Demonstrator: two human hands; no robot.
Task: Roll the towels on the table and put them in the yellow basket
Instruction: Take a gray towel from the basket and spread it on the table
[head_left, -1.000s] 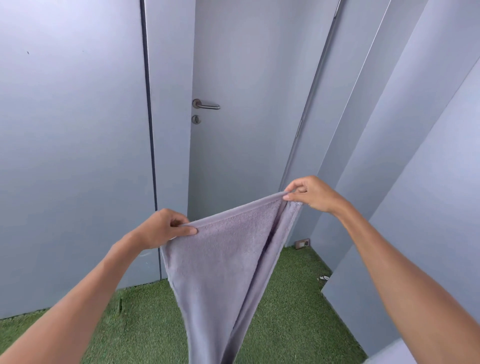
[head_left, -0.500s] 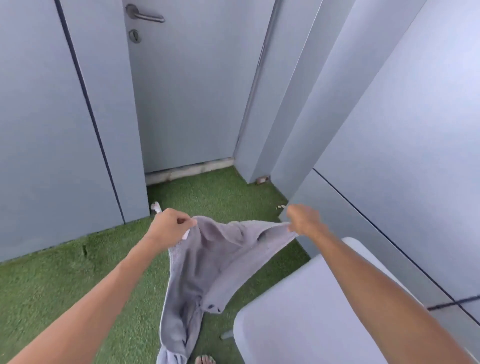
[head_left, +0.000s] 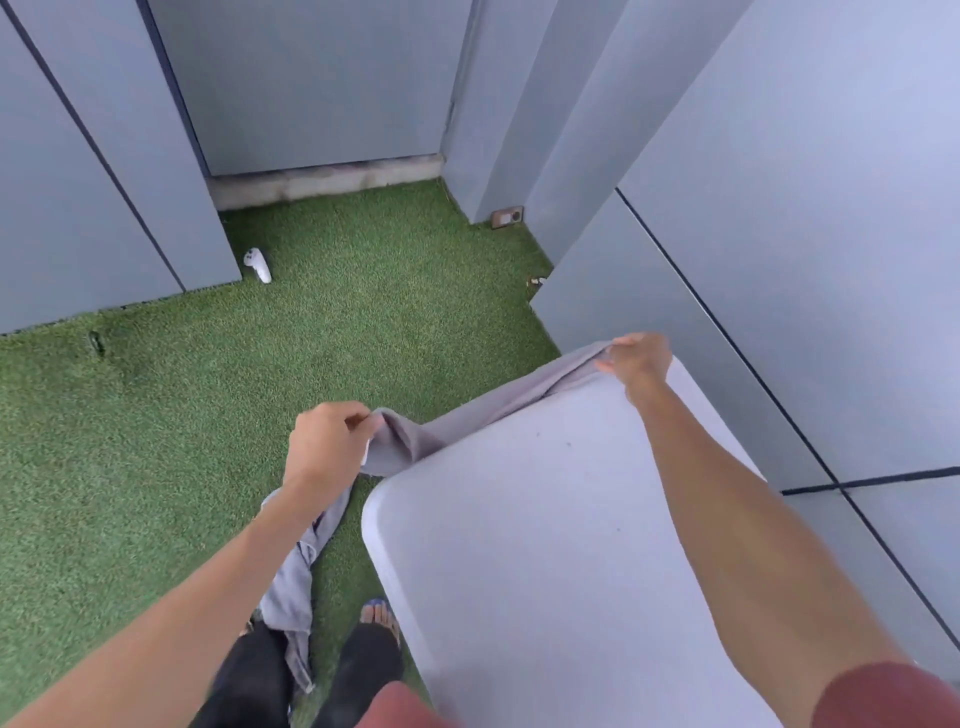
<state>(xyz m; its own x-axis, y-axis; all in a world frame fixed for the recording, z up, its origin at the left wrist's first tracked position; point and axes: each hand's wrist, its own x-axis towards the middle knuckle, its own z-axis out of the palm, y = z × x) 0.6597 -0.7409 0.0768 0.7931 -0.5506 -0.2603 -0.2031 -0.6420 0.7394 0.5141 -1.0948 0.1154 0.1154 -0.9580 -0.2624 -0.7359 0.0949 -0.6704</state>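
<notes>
at the far end of the white table (head_left: 545, 545), a grey towel (head_left: 467, 421) is stretched between two bare hands. the right hand (head_left: 636, 364) pinches one corner of the cloth at the table's far right corner, fingers closed on the fabric, the wrist lying over the tabletop. the left hand (head_left: 327, 447) grips the other corner just off the table's far left corner, out over the grass — thumb and fingers shut on a bunched fold. between the two hands the towel runs along the far edge, part of it lapping onto the tabletop near the right hand, part sagging off the edge. the rest of the cloth hangs down below the left hand, beside the table's left edge, twisted into a loose rope that reaches the person's legs; its lower end lies against the dark trousers (head_left: 260, 670). one sandalled foot (head_left: 379, 613) shows on the green turf (head_left: 156, 441), close to the table's left edge. the tabletop itself is bare apart from the towel's edge and the right forearm. a small white controller (head_left: 258, 264) lies on the turf well away, near the foot of the grey wall panels (head_left: 104, 182). no basket is in view — only the one towel, unrolled.
</notes>
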